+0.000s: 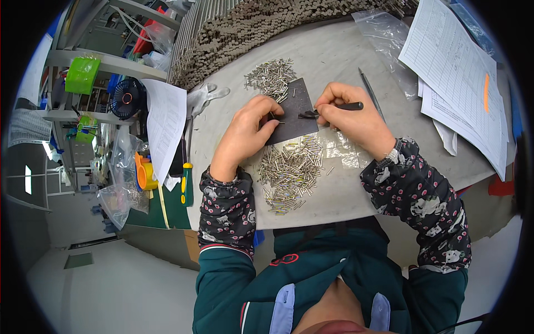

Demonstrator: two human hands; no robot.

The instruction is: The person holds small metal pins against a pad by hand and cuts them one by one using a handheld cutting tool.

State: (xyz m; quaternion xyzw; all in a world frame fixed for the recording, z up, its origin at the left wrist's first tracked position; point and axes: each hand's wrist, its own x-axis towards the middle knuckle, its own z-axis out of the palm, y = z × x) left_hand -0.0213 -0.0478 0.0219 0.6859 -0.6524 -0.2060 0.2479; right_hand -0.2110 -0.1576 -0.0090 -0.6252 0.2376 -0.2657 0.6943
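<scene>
Silver against black: pinching what looks like a small metal pin (281,122) in the left hand (248,126) over a dark pad (297,127), gripping a black-handled tool (352,106) in the right hand (351,118), holding both hands apart. Working between a far pile (271,77) and a near pile (289,167) of pins. Probably treating pins singly; seemingly calling next for steadying the pin and bringing the tool closer.

Your head camera looks down from above, close over the worktop (346,192), its wide round view centred near the metal pins (290,170) and reaching your chest (328,257) below.
</scene>
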